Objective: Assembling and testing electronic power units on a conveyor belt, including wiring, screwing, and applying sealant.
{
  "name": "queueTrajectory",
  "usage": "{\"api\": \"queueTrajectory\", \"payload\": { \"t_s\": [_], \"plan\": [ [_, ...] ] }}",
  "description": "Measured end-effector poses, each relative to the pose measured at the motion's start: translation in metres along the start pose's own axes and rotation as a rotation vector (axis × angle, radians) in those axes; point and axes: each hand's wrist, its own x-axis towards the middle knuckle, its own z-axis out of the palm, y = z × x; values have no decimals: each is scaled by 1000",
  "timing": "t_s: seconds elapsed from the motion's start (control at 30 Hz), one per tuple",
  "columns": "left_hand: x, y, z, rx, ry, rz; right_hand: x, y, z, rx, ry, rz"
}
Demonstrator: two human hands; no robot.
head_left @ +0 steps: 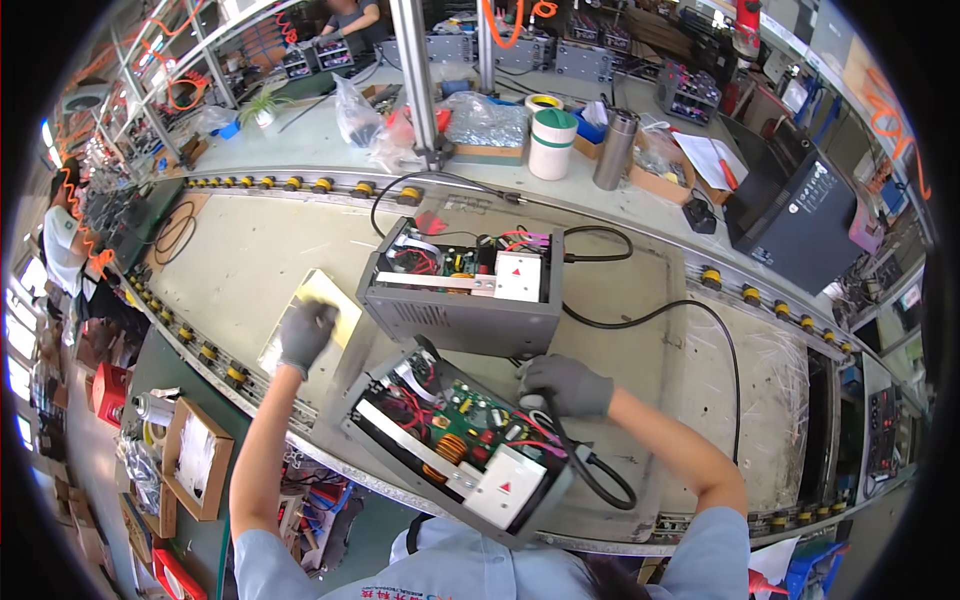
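Both my hands wear grey gloves. My left hand (306, 336) hovers at a pale yellow sheet (343, 318) left of the machines; its fingers are blurred. My right hand (568, 387) is closed round a black power cable (573, 452) beside the nearer machine. That grey metal-cased machine (395, 450) stands askew in front of me, its cover off. Inside show a green circuit board (470, 415), copper coils, red wires and a white plate with a red triangle. Just behind it sits a second grey open machine (455, 322) of the same kind.
The machines rest on a worn board on a roller line (710, 277). Black cables (690, 305) loop to the right. Across the line, a bench (480, 170) bears a white-green jar (552, 143), a steel flask (615, 150) and boxes. A cardboard box (200, 460) lies at left. Two other people work farther off.
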Motion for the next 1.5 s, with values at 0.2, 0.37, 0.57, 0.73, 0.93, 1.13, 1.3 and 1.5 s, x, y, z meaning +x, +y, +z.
{"api": "queueTrajectory", "payload": {
  "t_s": [0.2,0.37,0.57,0.73,0.93,1.13,1.3,1.5],
  "plan": [
    [10,234,-51,-231,-243,956,-50,-21,-14,-131,16,297],
    [-1,303,-3,77,-257,931,-83,-36,-33,-371,39,337],
    [-11,316,5,-39,-248,1027,-116,-33,-42,-517,-35,436],
    [1,297,-17,-187,-324,964,-168,5,-73,-686,14,783],
    [3,302,-10,-204,-358,1174,-378,24,-171,-919,297,1262],
    [-13,331,11,-116,-170,1242,-354,-33,-164,-1177,230,1369],
    [-28,293,-18,-348,-109,1029,-243,-110,-147,-799,850,1029],
    [-99,199,-1,-1391,-698,581,-155,-197,-39,5,993,691]
  ]
}}
